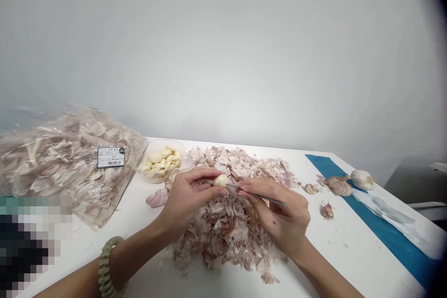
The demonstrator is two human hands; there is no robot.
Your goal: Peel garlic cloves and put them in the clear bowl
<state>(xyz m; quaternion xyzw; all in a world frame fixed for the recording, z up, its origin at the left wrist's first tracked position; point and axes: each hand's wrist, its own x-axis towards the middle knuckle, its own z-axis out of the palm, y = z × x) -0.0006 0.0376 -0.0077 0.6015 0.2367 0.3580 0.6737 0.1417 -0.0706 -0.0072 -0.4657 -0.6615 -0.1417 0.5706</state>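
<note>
Left hand [186,195]: thumb and fingers pinched around 1 peeled garlic clove [220,180], held above the middle of the desk [352,251]. Right hand [282,209]: fingers closed on 1 thin metal tool [267,199], its tip at the clove. 1 coiled band [111,267] circles the left wrist.

Below the hands: 1 heap of garlic skins [240,233], pieces too many to count. At the heap's left side, beside the left hand: 1 pinkish clove [157,198].

Near the far edge, left of the heap: 1 clear bowl [157,178] containing more than 10 peeled cloves; exact count obscured by overlap. Left part of the desk: 1 clear bag [66,167] of skins, bearing 1 label [111,157].

Along the right edge: 1 blue strip [380,228], carrying 1 whitish garlic bulb [362,180], 1 brownish bulb [339,186] and 1 piece of translucent plastic [391,209]. Left of the strip: 2 loose cloves [327,211].
</note>
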